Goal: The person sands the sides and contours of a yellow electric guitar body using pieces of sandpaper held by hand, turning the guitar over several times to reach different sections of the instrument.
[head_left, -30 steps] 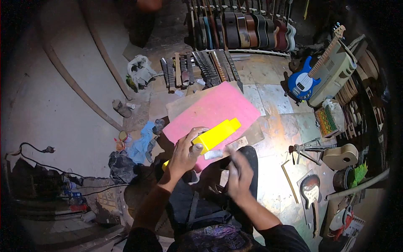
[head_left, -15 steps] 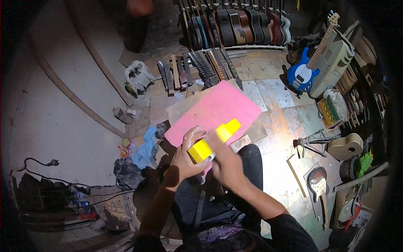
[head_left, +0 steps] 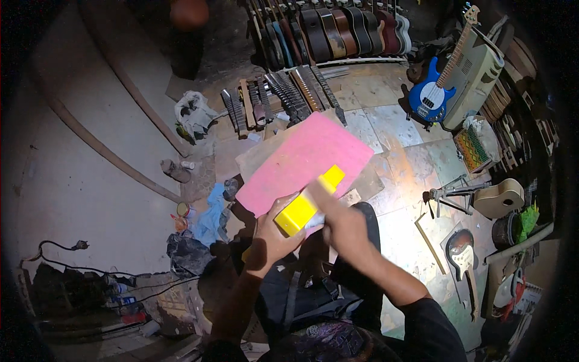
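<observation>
A long, glossy yellow block (head_left: 295,216) is tilted above my lap, its far end over a pink sheet (head_left: 307,148). My left hand (head_left: 271,238) is closed around the block's near end, with the thumb along its far side. Across the block's middle lies my right hand (head_left: 347,229), its fingers curled and blurred by motion. Something pale (head_left: 315,221) shows beneath that hand, too little of it to name. The sheet lies on a larger brownish board beyond my knees.
Several guitar necks (head_left: 289,96) lie beyond the sheet, before a rack of guitars (head_left: 335,33). A blue electric bass (head_left: 431,96) leans at the far right. An unfinished guitar body (head_left: 461,250) lies to my right. A blue cloth (head_left: 211,214) and black plastic bag (head_left: 187,253) are at left.
My right hand has shifted slightly right and nearer along the yellow block. The block's near end has moved a little right. My left hand keeps its hold, and the whole view has shifted slightly.
</observation>
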Motion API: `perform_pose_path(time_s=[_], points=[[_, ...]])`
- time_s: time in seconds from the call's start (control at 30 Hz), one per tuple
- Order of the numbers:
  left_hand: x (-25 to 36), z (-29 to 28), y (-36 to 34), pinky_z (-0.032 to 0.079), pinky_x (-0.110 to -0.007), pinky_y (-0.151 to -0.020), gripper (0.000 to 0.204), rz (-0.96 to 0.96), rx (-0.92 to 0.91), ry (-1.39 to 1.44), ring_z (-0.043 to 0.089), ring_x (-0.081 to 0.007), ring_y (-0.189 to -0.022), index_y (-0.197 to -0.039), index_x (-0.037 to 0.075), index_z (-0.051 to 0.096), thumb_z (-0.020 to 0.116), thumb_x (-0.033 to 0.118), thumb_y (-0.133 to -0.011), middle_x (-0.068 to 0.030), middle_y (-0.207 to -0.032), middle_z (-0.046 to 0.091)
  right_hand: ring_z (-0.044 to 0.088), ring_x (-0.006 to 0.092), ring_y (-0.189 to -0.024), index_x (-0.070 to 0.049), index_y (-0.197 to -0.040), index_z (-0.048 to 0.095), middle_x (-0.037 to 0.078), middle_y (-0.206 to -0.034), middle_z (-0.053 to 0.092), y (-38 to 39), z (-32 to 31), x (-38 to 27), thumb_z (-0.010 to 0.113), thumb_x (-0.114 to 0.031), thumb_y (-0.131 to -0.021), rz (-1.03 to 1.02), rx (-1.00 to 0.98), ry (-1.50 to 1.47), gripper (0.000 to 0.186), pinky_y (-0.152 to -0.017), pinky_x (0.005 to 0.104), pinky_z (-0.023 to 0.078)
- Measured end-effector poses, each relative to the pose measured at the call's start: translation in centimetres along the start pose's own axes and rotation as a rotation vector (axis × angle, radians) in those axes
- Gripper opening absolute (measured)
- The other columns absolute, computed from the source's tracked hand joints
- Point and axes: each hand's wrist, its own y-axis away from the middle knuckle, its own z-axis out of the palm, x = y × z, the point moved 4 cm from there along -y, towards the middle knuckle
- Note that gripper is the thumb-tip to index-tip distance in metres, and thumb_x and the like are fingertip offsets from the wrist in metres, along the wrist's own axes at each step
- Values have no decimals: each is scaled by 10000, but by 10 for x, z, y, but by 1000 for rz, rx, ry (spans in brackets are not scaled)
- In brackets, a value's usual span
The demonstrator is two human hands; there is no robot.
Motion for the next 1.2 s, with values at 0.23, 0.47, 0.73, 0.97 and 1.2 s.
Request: perform_pose_path(time_s=[0.23,0.47,0.73,0.97,1.2], points=[[12,11,4,568,-365,-921,630,61,29,-58,744,-287,-1096,-1361,45,600,799,110,-766,-191,-1161,740,689,413,-1103,-125,-1458,583,242,-1326,644,-6,-18,14,608,60,-832,-76,42,-39,653,-905,445,595],[22,18,11,565,-401,-947,720,112,24,-52,718,-342,-1145,-1377,66,580,863,140,-719,-196,-1201,733,655,410,-1198,-78,-1457,582,252,-1374,618,0,-26,22,535,154,-811,11,-6,19,687,-1037,407,538],[28,33,24,562,-461,-946,739,148,-4,-132,693,-407,-1134,-1386,64,530,854,182,-733,-195,-1255,704,599,362,-1332,-50,-1410,617,247,-1418,604,8,-39,22,463,178,-821,52,-114,-48,650,-1148,383,442],[23,49,48,539,-520,-966,866,27,-221,-217,653,-447,-1166,-1480,74,437,868,255,-751,-263,-1315,646,718,392,-1042,-96,-1284,690,197,-1203,717,20,-61,19,553,47,-863,11,-258,98,465,-909,455,592],[27,54,50,554,-497,-902,819,111,-180,-268,702,-389,-1098,-1433,109,500,873,277,-723,-198,-1258,699,633,379,-1269,-106,-1419,611,190,-1395,639,45,-57,19,508,182,-780,198,-410,40,708,-1108,423,495]])
